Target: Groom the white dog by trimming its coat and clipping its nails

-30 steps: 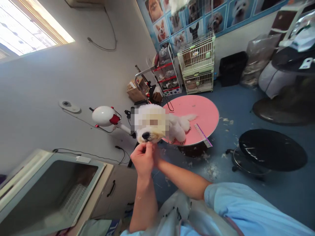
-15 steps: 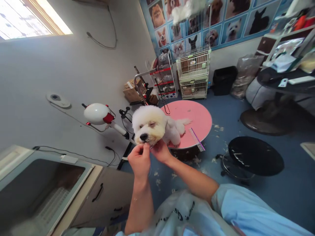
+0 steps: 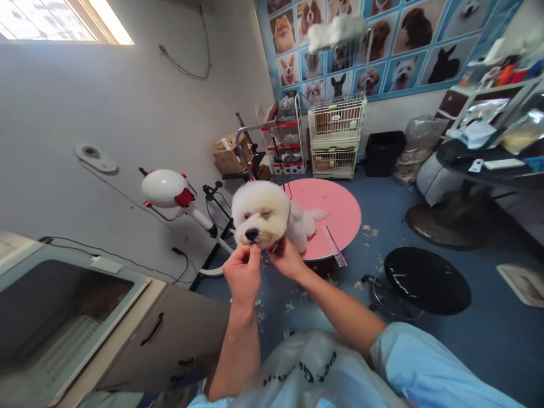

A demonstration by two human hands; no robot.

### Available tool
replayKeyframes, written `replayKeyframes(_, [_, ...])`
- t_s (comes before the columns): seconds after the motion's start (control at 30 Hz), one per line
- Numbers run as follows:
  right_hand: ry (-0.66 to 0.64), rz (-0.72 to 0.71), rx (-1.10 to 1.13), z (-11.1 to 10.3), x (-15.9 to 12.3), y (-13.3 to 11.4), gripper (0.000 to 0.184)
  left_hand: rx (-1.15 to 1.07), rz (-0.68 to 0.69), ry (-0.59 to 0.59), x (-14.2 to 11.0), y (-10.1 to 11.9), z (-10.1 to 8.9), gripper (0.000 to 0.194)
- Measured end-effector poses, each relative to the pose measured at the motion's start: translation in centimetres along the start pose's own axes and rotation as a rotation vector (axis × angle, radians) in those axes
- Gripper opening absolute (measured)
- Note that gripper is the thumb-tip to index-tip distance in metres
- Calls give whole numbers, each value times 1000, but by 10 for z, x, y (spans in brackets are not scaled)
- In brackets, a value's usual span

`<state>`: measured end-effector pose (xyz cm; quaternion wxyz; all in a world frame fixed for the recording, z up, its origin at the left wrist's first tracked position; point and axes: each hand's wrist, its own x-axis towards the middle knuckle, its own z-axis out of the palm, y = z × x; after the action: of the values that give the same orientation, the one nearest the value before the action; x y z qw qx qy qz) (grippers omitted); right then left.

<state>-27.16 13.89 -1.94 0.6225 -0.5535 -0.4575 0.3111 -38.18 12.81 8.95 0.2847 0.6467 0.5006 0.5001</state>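
A fluffy white dog [image 3: 263, 212] sits on a round pink table [image 3: 335, 198], its face toward me and one eye closed. My left hand [image 3: 243, 272] is closed in a pinch at its chin, just below the nose; fur or skin between the fingertips is hard to make out. Beside the dog's jaw, my right hand [image 3: 289, 259] is closed around thin metal scissors [image 3: 272, 252], only partly visible. A purple-handled comb [image 3: 335, 246] lies over the table's near right edge.
A black stool [image 3: 427, 280] stands at the right, with fur clippings on the blue floor. White wire cages [image 3: 335, 136] and a black bin [image 3: 385, 153] are at the back. On the left are a white dryer [image 3: 165, 188] and a glass-fronted cabinet [image 3: 63, 306].
My right hand and the scissors have shifted slightly right, away from the muzzle. My left hand remains pinched at the chin. The camera view has shifted a little.
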Motion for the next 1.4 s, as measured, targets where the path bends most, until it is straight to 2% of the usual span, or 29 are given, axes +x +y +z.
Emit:
replayKeyframes(0.13, [-31,40,0,-8,0,3,32,-19,-23,-17,0,-2,1,30])
replayKeyframes(0.27, [-28,118,78,-11,-15,-4,36,-59,-21,-31,-2,-1,2,29])
replayKeyframes(0.4, [-24,96,103,-2,-36,-21,44,-77,-24,-66,-5,1,3,28])
replayKeyframes(0.53, [0,141,163,8,-43,-31,38,-114,-16,-114,-7,1,3,27])
replayKeyframes(0.6, [-6,120,179,10,-44,-31,41,-131,-23,-130,-8,1,3,27])
replayKeyframes(0.8, [-18,102,172,17,-44,-22,43,-170,-69,-159,-9,1,1,27])
replayKeyframes(0.93, [-5,129,218,19,-43,8,43,-236,-134,-180,-8,-11,3,28])
replayKeyframes(1.07, [116,326,256,-4,-52,63,41,-406,-279,-455,-15,-49,6,30])
replayKeyframes(1.13, [171,503,201,-24,-62,88,33,-425,-403,-514,-20,-66,6,34])
replayKeyframes(1.2, [191,603,159,-42,-73,104,30,-483,-468,-473,-25,-73,6,37])
replayKeyframes(1.27, [194,645,139,-56,-81,108,30,-611,-449,-430,-27,-67,6,35])
replayKeyframes(1.33, [171,665,151,-68,-83,100,32,-733,-427,-391,-24,-54,8,33])
replayKeyframes(1.4, [113,647,173,-81,-76,82,37,-808,-458,-327,-17,-41,12,33])
